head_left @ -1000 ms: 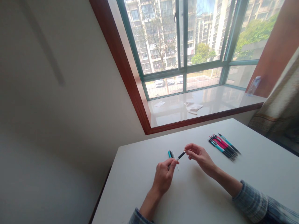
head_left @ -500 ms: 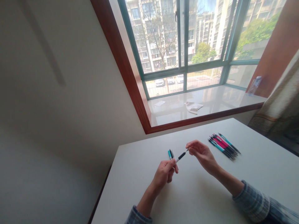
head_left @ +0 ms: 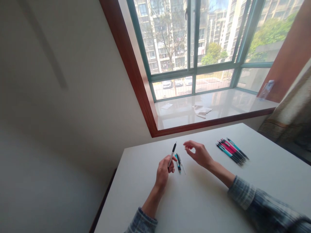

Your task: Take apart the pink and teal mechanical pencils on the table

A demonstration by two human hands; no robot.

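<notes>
My left hand is closed around a pen with a white barrel and a black grip. The pen stands nearly upright with its thin tip up. To the right of it, my right hand hovers above the table, apart from the pen. Its thumb and forefinger are curled together; whatever may be between them is too small to make out. Just beside my left fingers lie a teal and black pen and a thin whitish stick-like piece, with a dark part near them.
Several pens in teal, pink and black lie side by side on the white table, to the right. Behind the table, a cloth and a clear bottle are on the windowsill. A curtain hangs at the right.
My right hand has come away from the pen's tip and moved a little left. My left hand has turned the pen from slanting right to nearly upright, uncovering the things beside it.
</notes>
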